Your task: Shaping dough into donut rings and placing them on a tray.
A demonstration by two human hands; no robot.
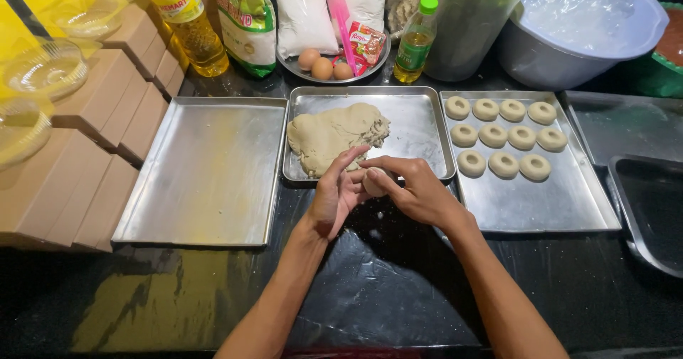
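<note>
Two hands enclose your dough ball (pixel 375 182): left hand (pixel 333 197) cups it, right hand (pixel 416 190) presses over it (roundish, no clear long axis), just before the dough tray (pixel 420 128), above the tabletop (pixel 398 281).

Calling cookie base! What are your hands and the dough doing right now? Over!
Left hand and right hand cupped around small beige dough ball. Big beige dough lump on middle metal tray. Ten ring-shaped dough pieces on right tray. Nothing blocking.

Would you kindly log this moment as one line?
left hand: cupping dough ball | right hand: pressing it | dough mass: middle tray | shaped rings: right tray
</note>
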